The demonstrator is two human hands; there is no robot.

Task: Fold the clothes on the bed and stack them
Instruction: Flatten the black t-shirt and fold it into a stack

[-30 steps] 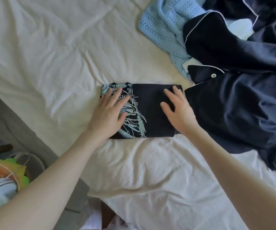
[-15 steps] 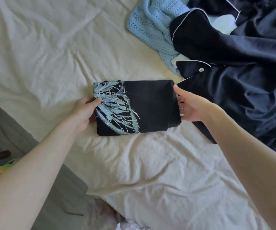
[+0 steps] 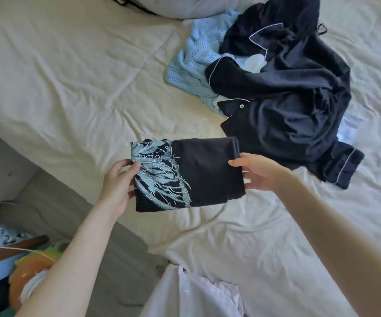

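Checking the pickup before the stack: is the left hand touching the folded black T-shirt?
Touching. The head view shows the left hand gripping the folded black T-shirt at its printed edge, thumb on top.

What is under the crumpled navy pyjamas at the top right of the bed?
A light blue knit garment pokes out from beneath the navy pyjamas on their left side, and a bit of white fabric shows between the folds. How far either runs underneath is covered.

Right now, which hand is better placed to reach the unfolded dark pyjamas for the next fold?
The right hand. It holds the folded black T-shirt at the edge nearest the dark pyjamas. The left hand grips the opposite edge, farther from them, toward the bed's edge.
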